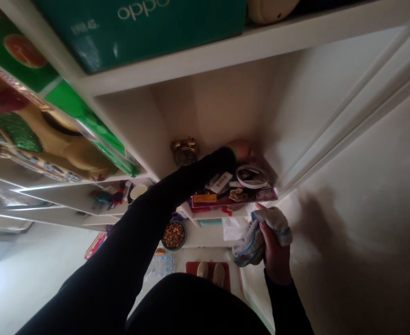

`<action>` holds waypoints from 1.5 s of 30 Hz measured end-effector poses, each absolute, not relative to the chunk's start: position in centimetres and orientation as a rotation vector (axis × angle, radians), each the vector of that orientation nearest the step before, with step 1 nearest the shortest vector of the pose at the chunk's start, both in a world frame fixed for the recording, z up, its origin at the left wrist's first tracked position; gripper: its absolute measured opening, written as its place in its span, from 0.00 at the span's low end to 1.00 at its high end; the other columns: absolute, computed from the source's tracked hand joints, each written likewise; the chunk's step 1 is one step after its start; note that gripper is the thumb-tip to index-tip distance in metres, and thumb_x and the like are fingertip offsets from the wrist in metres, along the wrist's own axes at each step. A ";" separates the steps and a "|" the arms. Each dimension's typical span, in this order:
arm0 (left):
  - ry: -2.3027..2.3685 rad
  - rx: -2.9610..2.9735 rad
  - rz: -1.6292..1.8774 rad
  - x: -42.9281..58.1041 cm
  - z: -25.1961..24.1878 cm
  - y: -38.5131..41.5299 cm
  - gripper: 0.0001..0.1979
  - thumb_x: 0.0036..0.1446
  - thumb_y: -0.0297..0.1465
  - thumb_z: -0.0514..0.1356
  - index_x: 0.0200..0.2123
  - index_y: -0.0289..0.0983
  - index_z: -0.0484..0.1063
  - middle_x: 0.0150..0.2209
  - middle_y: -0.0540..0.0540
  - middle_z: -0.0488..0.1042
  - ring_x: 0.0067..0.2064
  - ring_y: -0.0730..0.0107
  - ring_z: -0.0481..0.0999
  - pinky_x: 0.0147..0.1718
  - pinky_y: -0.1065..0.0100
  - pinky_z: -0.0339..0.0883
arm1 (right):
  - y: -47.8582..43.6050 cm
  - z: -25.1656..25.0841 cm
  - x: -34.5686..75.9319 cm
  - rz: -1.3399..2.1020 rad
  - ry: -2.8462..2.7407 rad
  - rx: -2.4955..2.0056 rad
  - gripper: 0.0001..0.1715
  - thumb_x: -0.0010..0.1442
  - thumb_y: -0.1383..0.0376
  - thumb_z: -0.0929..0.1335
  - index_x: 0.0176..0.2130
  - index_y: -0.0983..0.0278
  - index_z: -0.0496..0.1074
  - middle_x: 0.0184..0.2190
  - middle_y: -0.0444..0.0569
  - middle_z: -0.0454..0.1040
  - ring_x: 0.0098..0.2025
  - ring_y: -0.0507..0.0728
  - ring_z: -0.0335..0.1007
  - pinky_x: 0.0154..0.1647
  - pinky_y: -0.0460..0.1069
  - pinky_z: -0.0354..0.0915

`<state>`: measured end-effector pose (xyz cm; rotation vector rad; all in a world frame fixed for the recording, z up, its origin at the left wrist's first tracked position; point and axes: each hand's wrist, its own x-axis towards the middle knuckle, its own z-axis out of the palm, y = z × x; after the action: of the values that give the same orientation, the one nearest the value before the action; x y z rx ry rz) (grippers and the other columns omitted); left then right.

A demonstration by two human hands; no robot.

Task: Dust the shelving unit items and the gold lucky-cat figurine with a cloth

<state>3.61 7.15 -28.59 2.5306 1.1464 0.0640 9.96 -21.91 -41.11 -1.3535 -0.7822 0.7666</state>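
My left hand reaches deep into the shelf compartment, just behind a dark pink tray. Its fingers are dim and partly hidden, so what it grips, if anything, does not show. On the tray lie a round white-rimmed container, a small white box with a barcode, an orange-yellow box and other small items. Below and right of the tray, my right hand is closed around a crumpled grey cloth with blue edging. A brass-coloured twin-bell alarm clock stands left of my left hand.
Above is a shelf board bearing a teal box. Left are a green package and shelves of small goods. Lower down sit a bowl of nuts and a red mat under my shoes. A white wall bounds the right.
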 end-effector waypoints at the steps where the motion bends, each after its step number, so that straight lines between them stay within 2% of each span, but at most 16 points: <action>1: 1.165 2.533 0.038 3.5 -28.6 7.2 0.13 0.61 0.36 0.73 0.29 0.33 0.83 0.34 0.37 0.82 0.41 0.57 0.80 0.45 0.58 0.70 | -21.9 -41.2 10.0 0.768 -0.779 -1.350 0.27 0.62 0.46 0.75 0.51 0.62 0.85 0.54 0.53 0.86 0.64 0.67 0.77 0.75 0.65 0.64; 4: 1.202 2.475 0.113 3.2 -28.5 7.6 0.04 0.58 0.27 0.72 0.30 0.35 0.82 0.36 0.41 0.82 0.42 0.59 0.80 0.46 0.59 0.71 | -21.9 -41.2 10.0 0.756 -0.792 -1.335 0.28 0.62 0.46 0.76 0.52 0.62 0.85 0.56 0.54 0.85 0.64 0.68 0.77 0.73 0.65 0.66; 6: 1.195 2.388 0.310 2.8 -28.4 8.0 0.06 0.55 0.21 0.70 0.29 0.36 0.80 0.36 0.43 0.82 0.43 0.60 0.81 0.48 0.60 0.72 | -21.9 -41.0 10.0 0.745 -0.807 -1.337 0.28 0.63 0.46 0.75 0.52 0.61 0.85 0.58 0.54 0.84 0.64 0.68 0.77 0.73 0.65 0.66; 8: 1.157 2.307 0.521 2.2 -28.2 8.2 0.08 0.55 0.19 0.68 0.30 0.37 0.77 0.38 0.44 0.82 0.44 0.62 0.81 0.50 0.61 0.73 | -21.9 -40.9 10.0 0.743 -0.810 -1.342 0.27 0.63 0.45 0.75 0.52 0.61 0.85 0.56 0.53 0.85 0.65 0.67 0.76 0.74 0.65 0.65; 14: 0.899 2.182 0.865 -1.8 -27.5 5.1 0.06 0.64 0.24 0.66 0.44 0.36 0.77 0.43 0.46 0.82 0.46 0.67 0.84 0.52 0.63 0.78 | -21.8 -41.4 10.1 0.755 -0.777 -1.341 0.26 0.63 0.46 0.76 0.52 0.60 0.85 0.53 0.52 0.85 0.63 0.67 0.77 0.76 0.67 0.63; 18: 0.686 2.276 1.049 -6.8 -28.1 0.7 0.03 0.67 0.29 0.67 0.43 0.36 0.79 0.45 0.44 0.83 0.47 0.67 0.84 0.48 0.65 0.80 | -21.5 -43.3 10.4 0.691 -0.800 -1.337 0.21 0.63 0.49 0.76 0.46 0.61 0.84 0.49 0.55 0.85 0.60 0.70 0.79 0.72 0.70 0.67; 21: 0.578 2.438 1.132 -9.9 -29.4 -1.5 0.05 0.71 0.30 0.64 0.43 0.36 0.81 0.46 0.41 0.84 0.50 0.64 0.84 0.51 0.63 0.80 | -21.4 -44.6 10.5 0.656 -0.822 -1.339 0.18 0.62 0.50 0.76 0.44 0.59 0.83 0.48 0.56 0.85 0.60 0.72 0.78 0.69 0.72 0.70; 25: 0.487 2.702 1.014 -11.5 -31.3 -2.5 0.10 0.75 0.28 0.59 0.47 0.39 0.82 0.55 0.37 0.84 0.57 0.61 0.84 0.57 0.58 0.79 | -21.3 -45.0 10.5 0.716 -0.795 -1.329 0.18 0.62 0.51 0.76 0.45 0.59 0.83 0.49 0.54 0.85 0.60 0.71 0.79 0.70 0.72 0.69; 30: 0.392 2.874 0.706 -10.0 -31.7 -2.1 0.14 0.76 0.28 0.56 0.52 0.38 0.82 0.62 0.36 0.80 0.64 0.57 0.81 0.61 0.58 0.77 | -21.3 -44.1 10.0 0.701 -0.782 -1.361 0.18 0.61 0.50 0.77 0.43 0.60 0.83 0.47 0.54 0.86 0.59 0.69 0.80 0.69 0.69 0.70; 36: 0.386 2.779 0.659 -9.7 -31.7 -1.6 0.16 0.74 0.24 0.54 0.49 0.39 0.83 0.64 0.36 0.79 0.66 0.55 0.80 0.63 0.53 0.77 | -21.4 -43.6 9.7 0.749 -0.758 -1.346 0.19 0.61 0.51 0.77 0.45 0.60 0.83 0.46 0.53 0.85 0.59 0.69 0.81 0.70 0.69 0.70; 39: 0.396 2.724 0.721 -10.4 -32.1 -1.9 0.18 0.72 0.22 0.53 0.49 0.40 0.83 0.61 0.37 0.81 0.63 0.59 0.82 0.60 0.55 0.79 | -21.3 -44.0 9.8 0.731 -0.731 -1.338 0.21 0.60 0.52 0.77 0.47 0.61 0.82 0.47 0.53 0.85 0.57 0.69 0.81 0.67 0.71 0.73; 45: 0.425 2.705 0.755 -11.0 -32.4 -3.1 0.14 0.73 0.26 0.57 0.56 0.38 0.81 0.61 0.36 0.81 0.62 0.61 0.82 0.61 0.60 0.78 | -20.4 -43.2 9.8 0.724 -0.634 -1.378 0.25 0.55 0.49 0.80 0.45 0.61 0.83 0.50 0.55 0.85 0.54 0.67 0.81 0.64 0.67 0.75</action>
<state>-10.97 -3.10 -32.36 2.7050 0.4247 0.7553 9.83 -20.44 -43.21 -1.3780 -0.6343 0.7241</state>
